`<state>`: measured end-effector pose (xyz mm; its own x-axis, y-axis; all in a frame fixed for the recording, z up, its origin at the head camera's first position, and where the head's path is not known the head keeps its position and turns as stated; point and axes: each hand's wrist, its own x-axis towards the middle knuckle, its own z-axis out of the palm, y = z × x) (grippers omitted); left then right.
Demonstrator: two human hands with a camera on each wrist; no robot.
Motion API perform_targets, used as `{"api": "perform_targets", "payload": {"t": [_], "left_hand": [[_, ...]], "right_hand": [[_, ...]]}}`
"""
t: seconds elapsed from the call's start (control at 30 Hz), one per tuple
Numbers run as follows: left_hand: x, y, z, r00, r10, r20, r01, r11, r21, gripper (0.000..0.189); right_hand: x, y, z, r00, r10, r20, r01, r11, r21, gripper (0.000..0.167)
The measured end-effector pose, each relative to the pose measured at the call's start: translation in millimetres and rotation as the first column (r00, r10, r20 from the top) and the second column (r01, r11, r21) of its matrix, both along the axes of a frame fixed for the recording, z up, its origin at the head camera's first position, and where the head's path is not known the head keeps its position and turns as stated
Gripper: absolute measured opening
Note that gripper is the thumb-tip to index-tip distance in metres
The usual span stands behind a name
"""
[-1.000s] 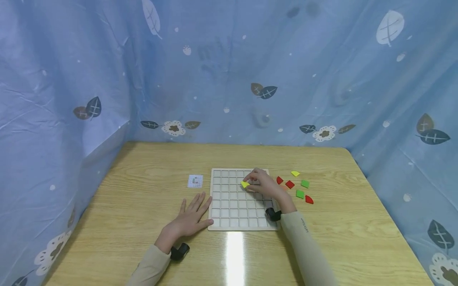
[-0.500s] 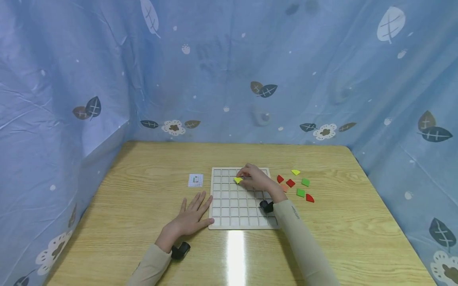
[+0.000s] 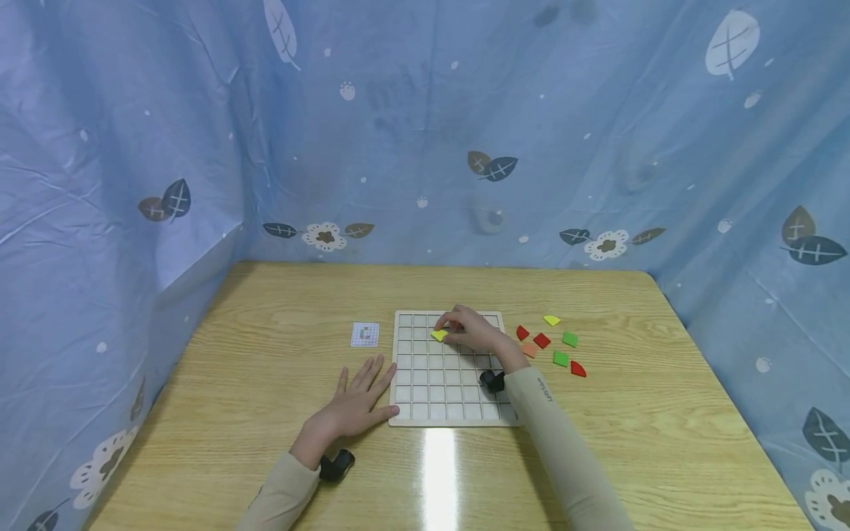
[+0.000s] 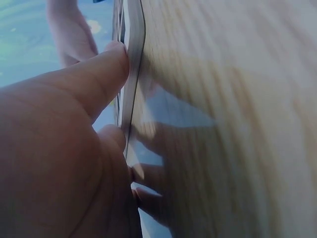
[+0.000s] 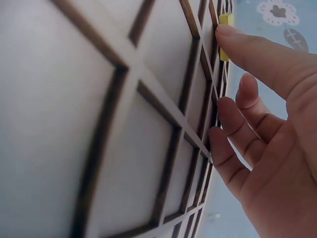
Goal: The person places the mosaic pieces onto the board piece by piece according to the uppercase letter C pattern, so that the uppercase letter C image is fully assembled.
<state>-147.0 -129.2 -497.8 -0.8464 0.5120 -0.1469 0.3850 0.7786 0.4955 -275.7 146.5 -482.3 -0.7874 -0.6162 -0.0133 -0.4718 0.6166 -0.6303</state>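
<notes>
A white grid board [image 3: 435, 394] with pale wooden dividers lies on the table. Over its far rows my right hand [image 3: 473, 330] pinches a yellow tile [image 3: 439, 335] between thumb and fingers. The right wrist view has the same yellow tile [image 5: 224, 53] edge-on by the thumb, low over the cells; whether it touches them I cannot tell. My left hand [image 3: 348, 411] rests spread at the board's left side, and the left wrist view puts its thumb [image 4: 106, 74] against the board's edge [image 4: 134, 49].
Right of the board lie loose tiles: red [image 3: 541, 341], green [image 3: 561, 358], orange [image 3: 529, 349] and another yellow one [image 3: 551, 320]. A small printed pattern card [image 3: 365, 334] lies to the left. A blue curtain [image 3: 425, 133] surrounds the wooden table [image 3: 292, 310].
My right hand has carried the yellow tile leftward and slightly farther back over the board, with little motion in the last half second. My left hand has stayed in place.
</notes>
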Motion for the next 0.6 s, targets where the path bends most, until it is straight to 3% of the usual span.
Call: {"api": "perform_targets", "payload": {"t": [0.23, 0.6], "left_hand": [[-2.3, -2.7, -14.3, 1.000, 0.019, -0.001, -0.019, 1.000, -0.002, 0.074], [-1.8, -1.9, -8.5, 1.000, 0.012, 0.009, -0.012, 1.000, 0.008, 0.074]], "right_hand": [[-2.2, 1.8, -4.7, 1.000, 0.003, 0.028, -0.002, 1.000, -0.009, 0.024], [-1.1, -2.9, -7.0, 0.993, -0.102, 0.054, 0.103, 0.995, -0.016, 0.028]]}}
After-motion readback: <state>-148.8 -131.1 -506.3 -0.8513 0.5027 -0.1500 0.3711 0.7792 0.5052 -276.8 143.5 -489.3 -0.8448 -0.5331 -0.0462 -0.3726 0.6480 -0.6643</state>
